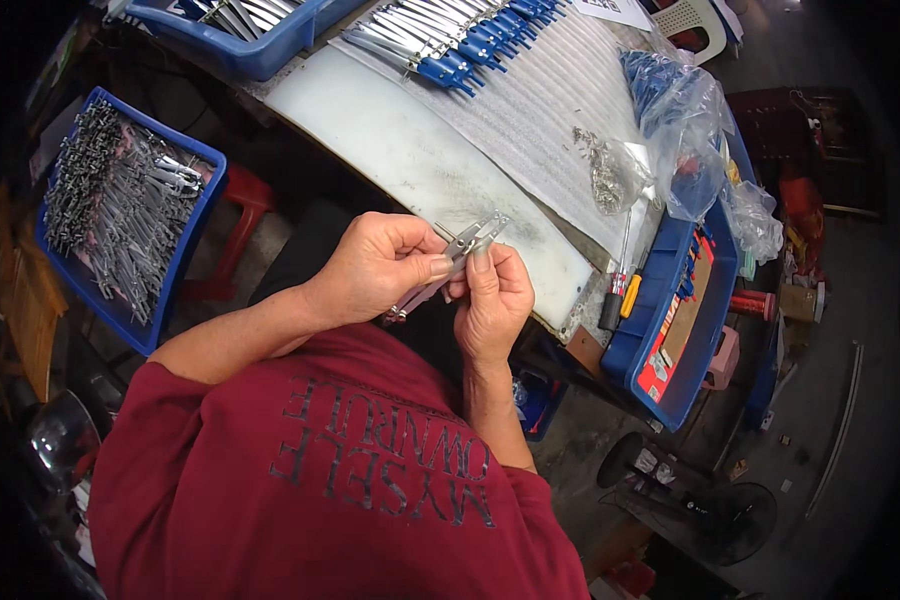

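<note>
Above the near edge of the worktable, both my hands meet around a slim metal tool [466, 241] with narrow silvery arms. My left hand [370, 268] pinches it between thumb and forefinger. From the other side, my right hand [494, 296] grips its far end, thumb on top and fingers curled beneath. Lower arms of the tool stick out under my left hand; its exact kind I cannot make out. Beyond my hands lies a white board [370, 120]. Behind that, a row of metal tools with blue ends [460, 65] rests on a ribbed foam sheet [540, 130].
A blue tray [173, 130] full of metal pieces stands at left, beside a red stool [242, 215]. Another blue bin [270, 52] sits far left. Rightward are a bag of small fasteners [612, 180], a yellow-handled screwdriver [630, 296], a blue bin [652, 318] and a fan [735, 515].
</note>
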Action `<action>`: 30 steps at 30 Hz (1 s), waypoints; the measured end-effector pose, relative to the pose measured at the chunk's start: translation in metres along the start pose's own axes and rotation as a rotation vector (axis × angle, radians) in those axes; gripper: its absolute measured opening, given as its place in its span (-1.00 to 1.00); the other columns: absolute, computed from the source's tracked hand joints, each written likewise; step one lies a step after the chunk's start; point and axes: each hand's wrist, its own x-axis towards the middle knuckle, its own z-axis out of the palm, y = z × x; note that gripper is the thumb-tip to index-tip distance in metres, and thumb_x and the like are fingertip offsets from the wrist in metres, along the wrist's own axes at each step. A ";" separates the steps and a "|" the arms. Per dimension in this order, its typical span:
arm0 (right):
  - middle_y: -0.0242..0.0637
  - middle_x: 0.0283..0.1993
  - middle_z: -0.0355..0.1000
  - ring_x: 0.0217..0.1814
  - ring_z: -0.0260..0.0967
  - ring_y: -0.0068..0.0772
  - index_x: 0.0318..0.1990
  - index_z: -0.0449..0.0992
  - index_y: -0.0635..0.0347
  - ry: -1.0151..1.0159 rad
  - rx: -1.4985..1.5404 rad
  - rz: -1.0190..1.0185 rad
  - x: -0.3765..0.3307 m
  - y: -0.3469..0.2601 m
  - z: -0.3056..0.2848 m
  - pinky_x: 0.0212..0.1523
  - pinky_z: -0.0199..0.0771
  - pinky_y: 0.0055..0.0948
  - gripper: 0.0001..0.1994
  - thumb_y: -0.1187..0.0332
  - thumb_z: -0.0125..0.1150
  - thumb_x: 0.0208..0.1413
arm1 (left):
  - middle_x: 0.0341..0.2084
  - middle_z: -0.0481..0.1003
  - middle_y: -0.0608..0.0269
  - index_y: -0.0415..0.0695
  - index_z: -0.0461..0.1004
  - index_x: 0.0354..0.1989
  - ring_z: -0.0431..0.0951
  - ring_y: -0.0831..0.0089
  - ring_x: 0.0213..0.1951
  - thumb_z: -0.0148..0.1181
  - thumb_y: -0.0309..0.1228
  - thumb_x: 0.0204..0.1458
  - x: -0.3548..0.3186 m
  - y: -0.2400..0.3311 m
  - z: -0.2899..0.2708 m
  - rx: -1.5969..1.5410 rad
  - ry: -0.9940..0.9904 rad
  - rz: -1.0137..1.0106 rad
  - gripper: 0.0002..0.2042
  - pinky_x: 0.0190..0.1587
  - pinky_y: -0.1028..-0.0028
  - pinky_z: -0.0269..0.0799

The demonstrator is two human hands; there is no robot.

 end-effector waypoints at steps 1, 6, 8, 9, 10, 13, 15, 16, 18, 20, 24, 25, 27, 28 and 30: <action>-0.36 -0.55 0.33 -0.63 0.15 -0.68 -0.37 0.35 0.31 0.013 0.014 0.007 0.000 -0.001 0.001 -0.61 0.19 -0.69 -0.88 0.42 0.07 0.06 | -0.62 0.42 0.28 -0.32 0.40 -0.43 0.37 0.66 -0.61 0.05 -0.56 -0.01 0.000 0.001 0.000 0.000 0.000 -0.001 -0.94 -0.60 0.67 0.25; -0.38 -0.51 0.35 -0.60 0.18 -0.69 -0.31 0.36 0.32 0.019 -0.076 -0.008 0.000 -0.003 0.002 -0.58 0.20 -0.70 -0.86 0.46 0.14 -0.01 | -0.63 0.41 0.31 -0.31 0.40 -0.44 0.36 0.67 -0.62 0.05 -0.56 -0.01 0.000 -0.002 -0.001 0.089 0.020 0.043 -0.94 -0.61 0.67 0.25; -0.40 -0.49 0.35 -0.58 0.19 -0.70 -0.30 0.36 0.31 0.019 -0.075 -0.018 0.001 -0.003 0.004 -0.56 0.21 -0.71 -0.85 0.49 0.16 -0.03 | -0.63 0.41 0.32 -0.31 0.40 -0.44 0.36 0.68 -0.61 0.06 -0.56 -0.02 0.000 -0.004 -0.001 0.111 0.009 0.042 -0.94 -0.60 0.67 0.25; -0.43 -0.49 0.34 -0.56 0.17 -0.73 -0.32 0.36 0.31 0.039 -0.078 -0.036 0.001 -0.004 0.006 -0.54 0.18 -0.73 -0.86 0.48 0.15 -0.03 | -0.62 0.41 0.32 -0.31 0.41 -0.44 0.36 0.68 -0.60 0.06 -0.56 -0.02 0.000 -0.004 -0.001 0.134 -0.002 0.042 -0.94 -0.59 0.67 0.26; -0.46 -0.49 0.33 -0.54 0.16 -0.75 -0.33 0.37 0.30 0.059 -0.081 -0.053 0.002 -0.005 0.008 -0.53 0.16 -0.75 -0.87 0.47 0.14 -0.02 | -0.62 0.41 0.32 -0.31 0.41 -0.44 0.36 0.68 -0.60 0.06 -0.56 -0.02 0.000 -0.006 -0.001 0.134 -0.002 0.042 -0.94 -0.59 0.67 0.26; -0.50 -0.50 0.31 -0.53 0.11 -0.79 -0.38 0.37 0.29 0.031 -0.062 -0.101 0.001 -0.001 0.006 -0.51 0.11 -0.78 -0.89 0.44 0.13 -0.01 | -0.61 0.42 0.33 -0.30 0.41 -0.44 0.37 0.69 -0.57 0.07 -0.56 -0.03 0.000 -0.008 -0.001 0.141 -0.004 0.051 -0.95 -0.56 0.68 0.27; -0.50 -0.51 0.30 -0.54 0.10 -0.79 -0.40 0.37 0.28 0.046 -0.062 -0.121 0.001 0.003 0.005 -0.52 0.09 -0.78 -0.89 0.42 0.12 0.00 | -0.60 0.42 0.34 -0.30 0.41 -0.44 0.37 0.70 -0.54 0.07 -0.55 -0.02 0.000 -0.006 0.000 0.172 0.005 0.052 -0.94 -0.53 0.67 0.29; -0.51 -0.52 0.29 -0.55 0.08 -0.79 -0.42 0.38 0.28 0.059 -0.062 -0.139 0.002 0.005 0.005 -0.54 0.07 -0.78 -0.88 0.41 0.11 0.01 | -0.60 0.42 0.34 -0.30 0.41 -0.44 0.37 0.70 -0.54 0.07 -0.55 -0.02 0.000 -0.006 0.000 0.172 0.005 0.053 -0.94 -0.53 0.67 0.29; -0.51 -0.53 0.28 -0.57 0.08 -0.79 -0.42 0.38 0.27 0.058 -0.071 -0.126 0.001 0.006 0.003 -0.55 0.06 -0.78 -0.88 0.41 0.11 0.01 | -0.60 0.42 0.34 -0.30 0.41 -0.44 0.37 0.70 -0.53 0.08 -0.55 -0.02 0.000 -0.005 0.000 0.135 0.012 0.061 -0.94 -0.52 0.67 0.29; -0.51 -0.54 0.28 -0.58 0.08 -0.80 -0.43 0.38 0.27 0.059 -0.080 -0.112 0.000 0.005 0.003 -0.57 0.05 -0.78 -0.88 0.40 0.11 0.02 | -0.60 0.42 0.33 -0.30 0.41 -0.44 0.37 0.70 -0.53 0.08 -0.55 -0.02 0.000 -0.004 0.000 0.122 0.009 0.050 -0.94 -0.53 0.67 0.29; -0.51 -0.55 0.28 -0.61 0.07 -0.80 -0.39 0.39 0.28 0.058 -0.069 -0.080 0.001 0.001 0.003 -0.60 0.04 -0.78 -0.88 0.40 0.11 0.03 | -0.60 0.41 0.32 -0.31 0.41 -0.44 0.37 0.69 -0.54 0.07 -0.55 -0.02 0.001 -0.006 -0.001 0.059 0.001 0.012 -0.94 -0.53 0.67 0.29; -0.51 -0.54 0.29 -0.61 0.08 -0.79 -0.37 0.39 0.28 0.057 -0.076 -0.085 0.001 0.001 0.003 -0.61 0.05 -0.77 -0.88 0.40 0.11 0.03 | -0.60 0.41 0.32 -0.31 0.41 -0.44 0.37 0.69 -0.54 0.07 -0.55 -0.02 0.000 -0.005 -0.001 0.059 0.000 0.011 -0.94 -0.53 0.67 0.29; -0.49 -0.49 0.31 -0.55 0.11 -0.78 -0.33 0.39 0.31 0.031 -0.061 -0.072 0.000 0.001 -0.002 -0.54 0.09 -0.78 -0.88 0.43 0.10 0.03 | -0.60 0.41 0.32 -0.31 0.40 -0.43 0.37 0.69 -0.55 0.07 -0.56 -0.02 0.000 -0.004 0.000 0.075 0.002 0.015 -0.94 -0.54 0.66 0.28; -0.47 -0.44 0.33 -0.48 0.14 -0.77 -0.29 0.38 0.34 0.003 -0.044 -0.060 0.000 0.001 -0.003 -0.47 0.14 -0.78 -0.86 0.46 0.10 0.03 | -0.60 0.41 0.32 -0.31 0.40 -0.43 0.37 0.69 -0.55 0.07 -0.56 -0.02 0.000 -0.004 0.000 0.075 0.002 0.014 -0.94 -0.54 0.66 0.28; -0.47 -0.45 0.32 -0.48 0.14 -0.77 -0.29 0.38 0.34 0.007 -0.050 -0.061 0.000 -0.002 -0.003 -0.47 0.14 -0.78 -0.87 0.46 0.09 0.04 | -0.59 0.41 0.32 -0.31 0.40 -0.43 0.37 0.69 -0.55 0.08 -0.55 -0.03 0.000 -0.005 -0.001 0.076 -0.009 0.008 -0.93 -0.54 0.66 0.29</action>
